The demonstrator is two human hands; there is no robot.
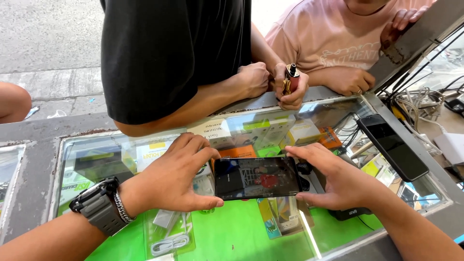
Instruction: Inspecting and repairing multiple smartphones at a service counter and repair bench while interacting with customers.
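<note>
Head view showed the dark smartphone [256,177] lying flat over the glass counter [338,104], long axis left to right, between both hands: left hand [176,176] pinching its left end, right hand [338,181] gripping its right.

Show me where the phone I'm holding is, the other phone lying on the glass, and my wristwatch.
Held phone [256,177], head view, middle of its dark screen.
Other phone [392,146], head view, centre of its black screen, lying on the glass at the right.
Wristwatch [95,200], head view, on its dark case at the left wrist.
</note>
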